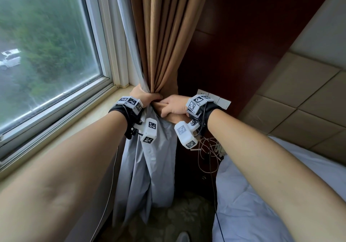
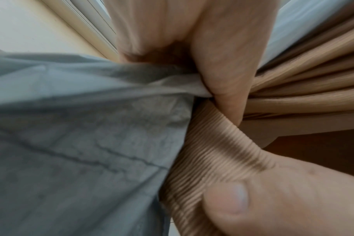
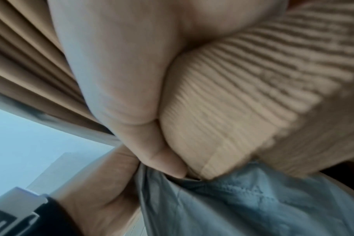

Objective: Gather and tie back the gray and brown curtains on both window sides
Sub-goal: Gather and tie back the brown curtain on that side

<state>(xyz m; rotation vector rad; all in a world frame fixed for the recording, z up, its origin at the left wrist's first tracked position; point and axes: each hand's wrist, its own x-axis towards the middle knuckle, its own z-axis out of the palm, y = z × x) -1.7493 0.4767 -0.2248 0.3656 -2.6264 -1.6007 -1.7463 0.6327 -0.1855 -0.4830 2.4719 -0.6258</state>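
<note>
By the right window side, the brown pleated curtain and the gray curtain are bunched together at sill height. My left hand grips the bunch, fingers curled round both fabrics. My right hand holds a brown ribbed tie-back band pressed against the bunch just right of the left hand. In the left wrist view the band runs between the gray curtain and the brown pleats. In the right wrist view the thumb pinches the band above the gray cloth.
The window and its beige sill lie to the left. A dark wood panel with a white switch plate stands behind the curtains. A bed with white bedding and loose cables sit to the right.
</note>
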